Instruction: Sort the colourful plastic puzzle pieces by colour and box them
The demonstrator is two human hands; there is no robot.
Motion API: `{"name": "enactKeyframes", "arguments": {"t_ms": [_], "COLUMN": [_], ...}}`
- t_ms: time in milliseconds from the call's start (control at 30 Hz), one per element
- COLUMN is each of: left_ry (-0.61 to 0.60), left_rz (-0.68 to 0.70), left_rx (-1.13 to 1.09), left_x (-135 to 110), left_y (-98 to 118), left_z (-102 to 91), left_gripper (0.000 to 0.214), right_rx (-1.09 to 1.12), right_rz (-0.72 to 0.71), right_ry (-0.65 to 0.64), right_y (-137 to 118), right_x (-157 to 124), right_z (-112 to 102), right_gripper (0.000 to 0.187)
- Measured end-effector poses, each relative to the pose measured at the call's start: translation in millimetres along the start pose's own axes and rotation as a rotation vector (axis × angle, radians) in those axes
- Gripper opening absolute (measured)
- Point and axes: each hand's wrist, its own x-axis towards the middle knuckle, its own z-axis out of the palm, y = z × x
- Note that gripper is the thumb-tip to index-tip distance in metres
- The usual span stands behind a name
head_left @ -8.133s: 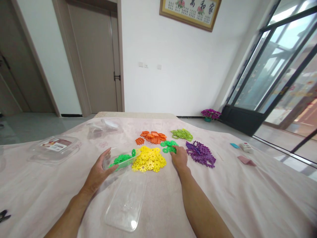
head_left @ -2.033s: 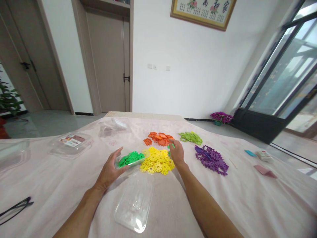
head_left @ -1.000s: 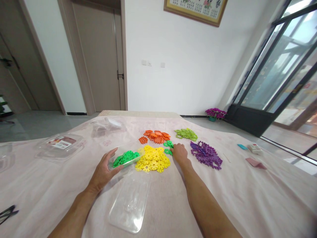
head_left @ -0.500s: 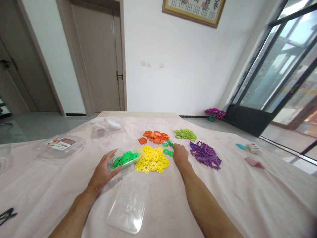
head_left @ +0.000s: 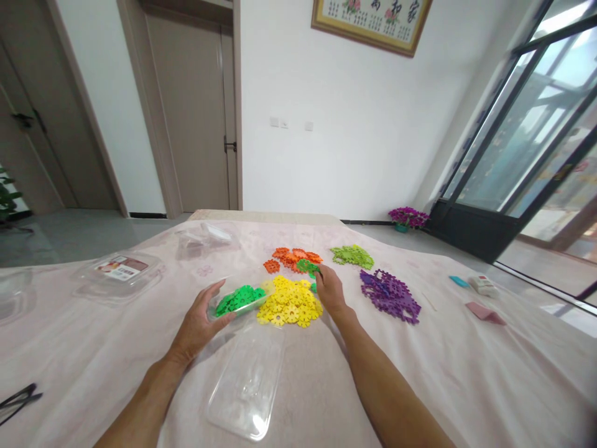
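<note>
My left hand (head_left: 205, 316) grips the near-left end of a clear plastic box (head_left: 215, 306), thumb on the near side. Inside the box lies a heap of green snowflake discs (head_left: 240, 298). Pinched in the fingers of my right hand (head_left: 330, 289) are a few green snowflake discs (head_left: 306, 266), raised in front of the orange heap. Between the hands sits a pile of yellow snowflake discs (head_left: 290, 302), touching the box's right end. Part of another green disc (head_left: 313, 287) shows beside the yellow pile, mostly behind my right hand.
Orange discs (head_left: 282, 255), lime discs (head_left: 352, 256) and purple discs (head_left: 392, 297) lie in separate heaps. A clear lid (head_left: 247, 386) rests in front of the box. More clear containers (head_left: 116, 274) stand left; dark-framed glasses (head_left: 18, 401) lie near left. A pink cloth (head_left: 485, 313) is at right.
My right hand has lifted green discs off the table and moved slightly left toward the box. My left hand still holds the box. The view has shifted slightly.
</note>
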Motion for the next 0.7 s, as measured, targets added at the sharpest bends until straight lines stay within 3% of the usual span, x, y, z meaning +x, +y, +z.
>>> {"name": "enactKeyframes", "arguments": {"t_ms": [167,433,567,700], "left_ry": [-0.013,-0.014,-0.025,-0.018], "left_rz": [0.009,0.005,0.003,-0.018], "left_rx": [0.007,-0.02,-0.033,-0.022], "left_x": [1,0,0,1], "left_y": [-3,-4,-3,-2], "left_z": [-0.5,0.0,0.4,0.1], "left_gripper": [0.074,0.077,0.076,0.078], "right_rx": [0.191,0.182,0.294,0.25], "right_rz": [-0.296,-0.559,-0.547,-0.269], "right_ry": [0.011,-0.287,-0.245,-0.055], "right_y": [-57,-136,-131,-78], "right_x": [-2,-12,-13,-4], "right_z": [8,29,35,31], "right_gripper": [0.026,0.034,0.042,0.035]}}
